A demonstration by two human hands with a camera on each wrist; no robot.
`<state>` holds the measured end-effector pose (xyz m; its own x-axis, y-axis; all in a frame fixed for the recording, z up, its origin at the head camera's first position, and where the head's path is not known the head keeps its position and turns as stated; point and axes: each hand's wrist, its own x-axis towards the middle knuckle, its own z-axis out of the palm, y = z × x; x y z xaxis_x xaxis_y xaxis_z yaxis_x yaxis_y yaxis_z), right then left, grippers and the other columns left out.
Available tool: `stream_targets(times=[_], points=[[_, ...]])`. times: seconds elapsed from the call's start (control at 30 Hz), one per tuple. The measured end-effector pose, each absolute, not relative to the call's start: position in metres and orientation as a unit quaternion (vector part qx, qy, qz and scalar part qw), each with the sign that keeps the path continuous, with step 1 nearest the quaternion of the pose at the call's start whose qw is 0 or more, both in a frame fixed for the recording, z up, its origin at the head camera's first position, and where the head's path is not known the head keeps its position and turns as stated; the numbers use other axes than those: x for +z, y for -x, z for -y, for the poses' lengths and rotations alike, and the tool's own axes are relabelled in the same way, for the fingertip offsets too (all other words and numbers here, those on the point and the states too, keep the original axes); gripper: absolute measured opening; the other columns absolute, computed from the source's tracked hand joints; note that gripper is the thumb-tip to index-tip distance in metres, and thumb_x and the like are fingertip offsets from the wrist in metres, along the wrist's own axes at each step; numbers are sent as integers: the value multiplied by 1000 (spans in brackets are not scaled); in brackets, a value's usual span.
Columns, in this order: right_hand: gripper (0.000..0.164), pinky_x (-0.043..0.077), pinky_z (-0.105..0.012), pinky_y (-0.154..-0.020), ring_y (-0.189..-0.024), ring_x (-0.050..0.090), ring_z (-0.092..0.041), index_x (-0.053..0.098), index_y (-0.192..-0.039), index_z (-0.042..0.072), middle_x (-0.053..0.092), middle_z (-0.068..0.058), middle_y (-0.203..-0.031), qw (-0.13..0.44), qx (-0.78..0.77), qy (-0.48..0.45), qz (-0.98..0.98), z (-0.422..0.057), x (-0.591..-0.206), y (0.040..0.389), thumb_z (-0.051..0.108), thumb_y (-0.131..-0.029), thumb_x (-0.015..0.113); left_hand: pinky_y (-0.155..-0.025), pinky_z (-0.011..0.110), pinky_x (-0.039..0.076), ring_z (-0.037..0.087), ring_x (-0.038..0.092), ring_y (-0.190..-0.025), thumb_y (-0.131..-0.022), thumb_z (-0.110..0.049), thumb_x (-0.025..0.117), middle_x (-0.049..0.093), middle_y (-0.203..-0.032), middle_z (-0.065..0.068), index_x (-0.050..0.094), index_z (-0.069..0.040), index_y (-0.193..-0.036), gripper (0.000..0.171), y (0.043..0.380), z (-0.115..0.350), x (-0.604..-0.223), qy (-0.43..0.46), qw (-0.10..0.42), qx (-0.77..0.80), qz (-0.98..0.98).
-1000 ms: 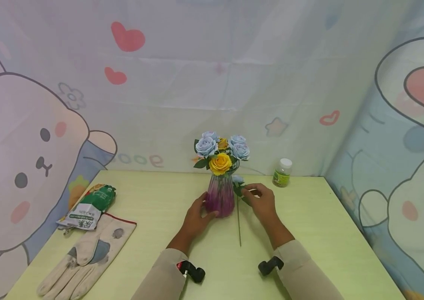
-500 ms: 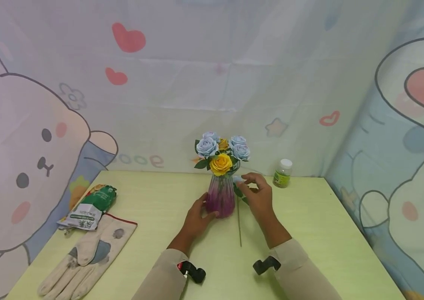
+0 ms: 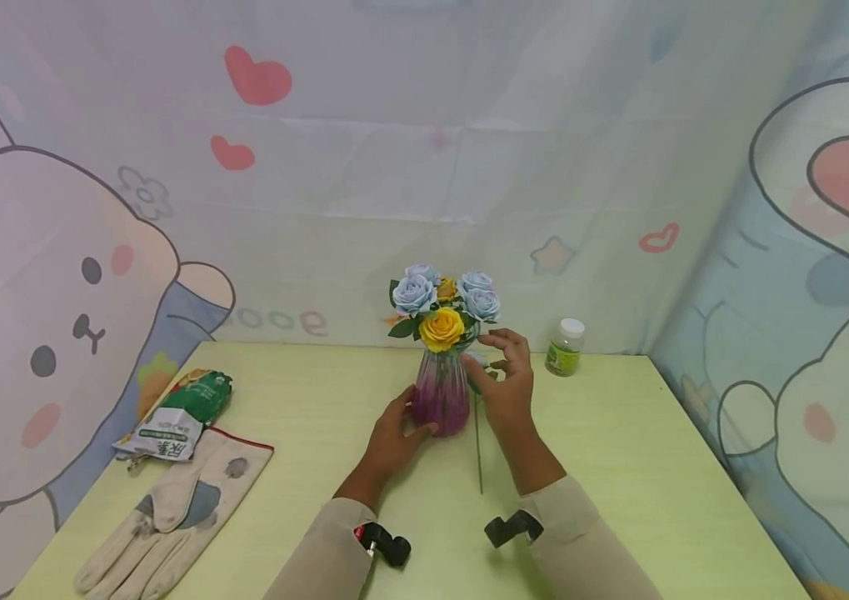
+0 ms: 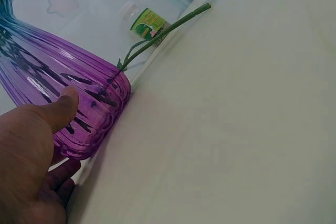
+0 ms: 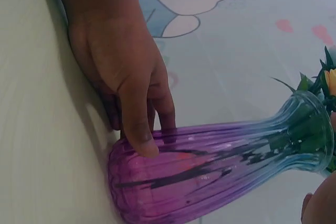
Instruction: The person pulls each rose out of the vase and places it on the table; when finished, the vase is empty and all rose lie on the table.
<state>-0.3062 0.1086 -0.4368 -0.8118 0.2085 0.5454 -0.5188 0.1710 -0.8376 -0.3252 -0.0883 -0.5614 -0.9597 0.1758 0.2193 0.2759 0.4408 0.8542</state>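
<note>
A ribbed glass vase (image 3: 441,402), purple below and bluish at the neck, stands upright on the table. It holds light-blue roses (image 3: 414,295) and yellow roses (image 3: 442,329). My left hand (image 3: 392,437) grips its lower part, thumb in front and fingers round the left side. Close to the neck on the right is my right hand (image 3: 510,390), fingers bent and spread, thumb tip beside the glass. A single rose lies right of the vase, its thin green stem (image 3: 480,450) pointing toward me; my right hand partly covers its pale-blue bloom.
A small clear bottle (image 3: 566,347) with a white cap and green label stands at the back right. At the left edge lie a green-and-white packet (image 3: 182,414) and a pale work glove (image 3: 177,517). A printed cloth (image 3: 364,167) hangs behind the table.
My right hand has moved left and slightly up, from the loose rose's leaves to beside the vase neck. The left hand, vase and loose rose have stayed in place.
</note>
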Motion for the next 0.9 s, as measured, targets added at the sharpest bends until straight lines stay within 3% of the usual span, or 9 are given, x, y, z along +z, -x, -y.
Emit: stream_targets(times=[0.13,0.43,0.7,0.9], points=[[34,44,-50,-102,-146,46,-28,72,-125,3,50,-16,-152,289,625,-102,717,-98,-435,306,9,-94,83,-132,59,38,41,51,-155,-103,-31,78,48,-170,19,33,-5,-170,85,326,89,-562,133,47,-516,845],[34,33,-60,-131,-156,32,-32,75,-122,6,45,-16,-157,298,612,-71,729,-79,-430,306,17,-92,87,-132,60,38,42,51,-155,-103,-32,78,48,-169,20,34,-5,-170,85,325,89,-561,136,51,-506,850],[35,26,-67,-130,-152,32,-34,78,-123,6,44,-16,-160,316,602,-39,732,-68,-432,310,19,-92,87,-133,59,36,41,48,-157,-103,-33,78,47,-171,18,34,-6,-170,85,324,89,-561,127,43,-510,850],[36,22,-72,-120,-151,32,-37,78,-120,8,44,-10,-160,324,602,0,730,-57,-428,311,24,-90,89,-132,59,37,41,49,-157,-103,-33,78,49,-170,19,34,-5,-170,85,325,89,-561,130,46,-507,851]])
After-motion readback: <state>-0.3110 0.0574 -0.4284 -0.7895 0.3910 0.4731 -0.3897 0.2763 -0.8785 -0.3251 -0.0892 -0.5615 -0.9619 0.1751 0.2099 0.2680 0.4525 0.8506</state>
